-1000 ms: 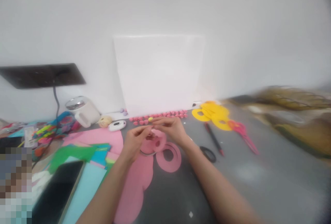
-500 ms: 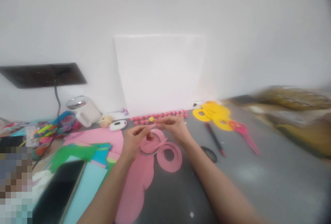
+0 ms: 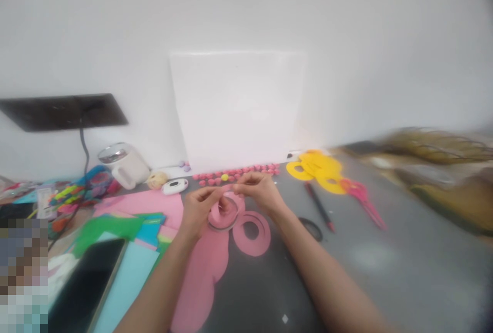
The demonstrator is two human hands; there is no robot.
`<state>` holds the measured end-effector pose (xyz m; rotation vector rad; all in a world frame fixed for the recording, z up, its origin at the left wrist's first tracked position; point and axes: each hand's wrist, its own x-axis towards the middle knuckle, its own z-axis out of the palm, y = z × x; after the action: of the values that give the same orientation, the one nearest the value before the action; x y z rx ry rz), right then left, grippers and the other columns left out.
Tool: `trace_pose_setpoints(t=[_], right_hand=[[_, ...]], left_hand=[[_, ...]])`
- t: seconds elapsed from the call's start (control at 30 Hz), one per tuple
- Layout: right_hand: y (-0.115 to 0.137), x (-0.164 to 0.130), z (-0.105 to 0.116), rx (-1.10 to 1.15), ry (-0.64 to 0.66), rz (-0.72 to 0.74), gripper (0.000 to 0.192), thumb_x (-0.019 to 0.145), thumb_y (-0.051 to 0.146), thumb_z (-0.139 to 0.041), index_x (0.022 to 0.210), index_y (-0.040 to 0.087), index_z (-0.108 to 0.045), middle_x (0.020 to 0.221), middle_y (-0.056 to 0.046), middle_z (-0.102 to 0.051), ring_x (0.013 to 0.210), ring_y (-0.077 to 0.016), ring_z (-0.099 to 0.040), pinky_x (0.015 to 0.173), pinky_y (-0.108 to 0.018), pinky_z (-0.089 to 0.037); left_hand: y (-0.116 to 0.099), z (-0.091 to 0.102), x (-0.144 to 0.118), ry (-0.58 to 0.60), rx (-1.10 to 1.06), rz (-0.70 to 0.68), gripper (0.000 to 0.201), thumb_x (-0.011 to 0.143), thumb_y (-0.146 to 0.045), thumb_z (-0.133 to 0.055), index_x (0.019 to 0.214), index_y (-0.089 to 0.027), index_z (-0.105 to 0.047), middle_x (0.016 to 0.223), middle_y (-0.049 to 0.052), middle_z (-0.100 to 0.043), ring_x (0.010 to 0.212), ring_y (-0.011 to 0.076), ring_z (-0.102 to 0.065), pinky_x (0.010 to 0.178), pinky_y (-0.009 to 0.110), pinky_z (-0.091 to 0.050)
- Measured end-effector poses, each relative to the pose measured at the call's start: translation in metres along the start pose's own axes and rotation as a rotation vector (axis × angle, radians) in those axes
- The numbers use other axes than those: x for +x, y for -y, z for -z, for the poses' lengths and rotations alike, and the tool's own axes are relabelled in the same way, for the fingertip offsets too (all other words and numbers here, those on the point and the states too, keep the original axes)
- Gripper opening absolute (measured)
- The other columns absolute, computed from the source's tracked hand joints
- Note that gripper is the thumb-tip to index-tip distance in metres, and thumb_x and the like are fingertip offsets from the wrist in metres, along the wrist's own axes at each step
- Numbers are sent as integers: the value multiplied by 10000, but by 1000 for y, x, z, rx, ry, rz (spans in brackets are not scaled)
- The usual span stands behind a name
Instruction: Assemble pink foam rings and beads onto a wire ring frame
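Observation:
My left hand (image 3: pixel 200 209) and my right hand (image 3: pixel 259 191) meet over the grey table (image 3: pixel 385 261), fingertips pinching a curled pink paper strip (image 3: pixel 227 204) between them. Under the hands a flat pink paper ring (image 3: pixel 251 226) lies on the table. A large pink paper sheet (image 3: pixel 200 276) with cut-outs lies just below my left hand. A row of small pink rolled pieces (image 3: pixel 239 173) with one yellow piece sits behind the hands, at the foot of a white board (image 3: pixel 239 107).
Yellow paper rings (image 3: pixel 316 169), pink scissors (image 3: pixel 364 197), a red pen (image 3: pixel 319 206) and a black loop (image 3: pixel 310 229) lie right of the hands. On the left are coloured paper sheets (image 3: pixel 127 225), a black phone (image 3: pixel 87 284), a white mug (image 3: pixel 123 166) and a white tape dispenser (image 3: pixel 175 185).
The pink strip between my fingers has curled tighter into a loop. Both hands stay at the same spot with small finger movements.

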<state>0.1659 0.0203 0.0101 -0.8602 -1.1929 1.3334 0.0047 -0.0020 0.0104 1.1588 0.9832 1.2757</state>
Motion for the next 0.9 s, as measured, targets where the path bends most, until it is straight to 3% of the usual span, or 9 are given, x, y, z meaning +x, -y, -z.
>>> trace_pose_setpoints(t=[0.17,0.3,0.57,0.7,0.9], right_hand=[[0,1,2,25,25,-69,115,582,247,-758,599,161,-684,538,16,-619,526,-91,-553,582,-243,-477],[4,0,3,26,38,-112,120,602,240,-746,688,162,-713,673,-13,-683,631,-113,-615,668,-259,-498],[-4,2,6,77,8,-90,220,563,259,-773,756,178,-707,737,-29,-708,682,-158,-658,731,-329,-524],[-3,1,6,84,-10,-114,244,532,260,-796,735,168,-697,711,-26,-698,645,-148,-648,691,-313,-532],[1,1,6,51,5,-60,177,567,271,-778,632,159,-657,563,20,-628,530,-92,-576,583,-242,-503]], left_hand=[[-2,-1,0,-26,-64,40,173,657,-279,-714,626,-117,-658,523,18,-596,457,123,-527,451,252,-437],[-1,0,1,-10,-108,52,174,673,-275,-707,644,-112,-656,547,20,-601,460,110,-521,459,244,-445],[-1,0,1,-7,-94,81,195,680,-291,-704,630,-109,-653,494,19,-595,438,119,-534,471,247,-457],[-1,0,1,-12,-75,51,196,683,-282,-704,594,-116,-646,494,16,-602,462,113,-543,498,230,-456],[1,2,1,-1,-77,95,190,667,-298,-719,711,-117,-681,530,16,-627,490,118,-559,518,227,-451]])
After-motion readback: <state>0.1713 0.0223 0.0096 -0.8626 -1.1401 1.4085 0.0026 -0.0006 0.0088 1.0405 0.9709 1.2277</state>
